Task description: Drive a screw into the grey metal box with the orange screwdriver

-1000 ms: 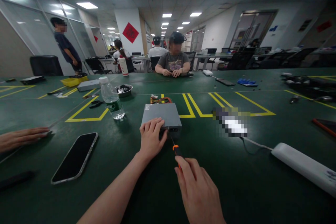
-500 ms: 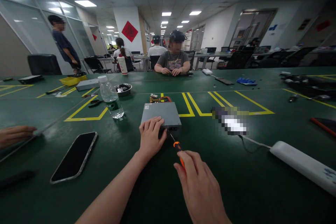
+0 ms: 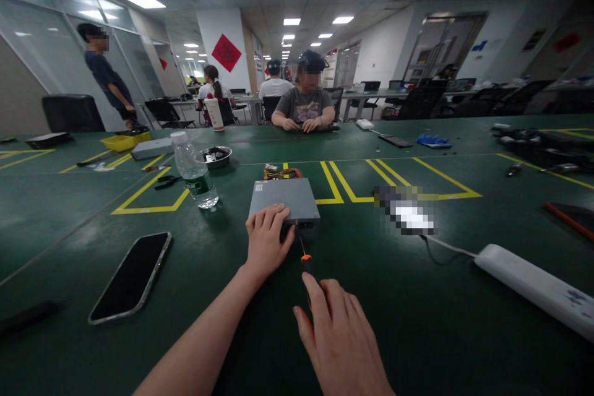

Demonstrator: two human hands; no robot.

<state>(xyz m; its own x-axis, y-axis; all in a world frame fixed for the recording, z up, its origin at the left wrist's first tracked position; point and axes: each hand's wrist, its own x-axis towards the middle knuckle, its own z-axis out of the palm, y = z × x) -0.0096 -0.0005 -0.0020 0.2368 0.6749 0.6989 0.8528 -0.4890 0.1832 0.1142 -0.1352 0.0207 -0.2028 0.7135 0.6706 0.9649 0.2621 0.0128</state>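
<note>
A grey metal computer power supply [image 3: 283,193] lies flat on the table, its bundle of coloured cables [image 3: 281,172] behind it. My left hand [image 3: 269,232] grips its near left part, with the fingers over the top and the thumb at the near side. Below the near face, my right hand [image 3: 338,328] is closed around a black and orange screwdriver [image 3: 307,263]. Its thin shaft points away from me at the near side of the power supply, close to my left thumb. Whether the tip touches the casing, I cannot tell. Most of the handle is hidden by my fingers.
A phone [image 3: 132,278] and a water bottle [image 3: 197,176] stand to the left, with a metal bowl [image 3: 217,156] beyond. On the right are a blurred-out device [image 3: 408,213] and a white power strip [image 3: 533,288]. Across the table sits a person [image 3: 304,99].
My right hand and the screwdriver have shifted left and a little toward me, and the shaft stands straighter. My left hand stays put. Another person's hand at the left edge is gone.
</note>
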